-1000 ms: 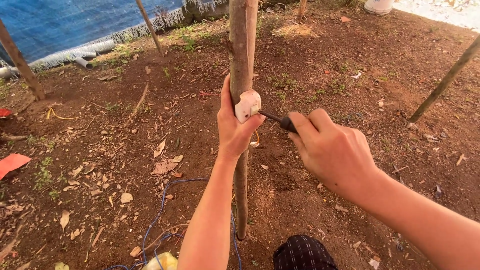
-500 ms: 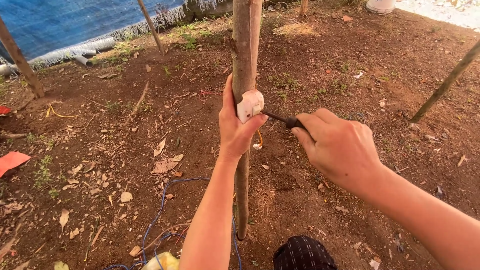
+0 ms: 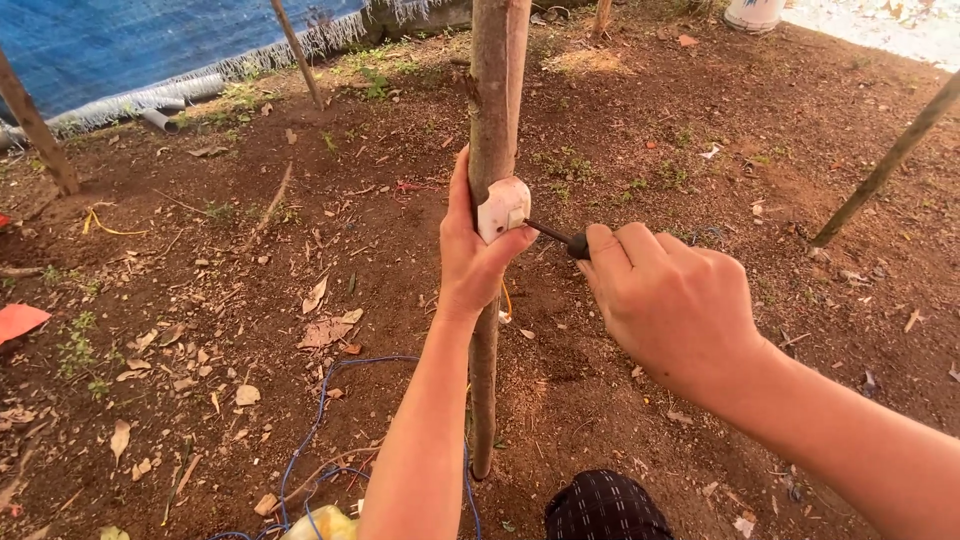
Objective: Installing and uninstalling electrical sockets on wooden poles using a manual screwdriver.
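Against wooden pole (image 3: 490, 90), left hand (image 3: 472, 250) pins white fitting (image 3: 502, 207); right hand (image 3: 670, 300) grips screwdriver (image 3: 553, 236).

Head cam, one view only, looking down and fwd over both arms.

Worn on person's head, tilted steeply at bare dirt ground (image 3: 700, 120); no second view, so no overlap. Close range: forearms enter from 6 and 4 o'clock, left hand (image 3: 475, 255) near centre, right hand (image 3: 670, 300) just toward 3 o'clock of it. Upright wooden post (image 3: 492, 90) runs from 12 o'clock down through centre, very near the lens. Far edge of frame reaches a blue tarp (image 3: 120, 45) at 10–11 o'clock and a slanted stick (image 3: 885, 165) at 2–3 o'clock.
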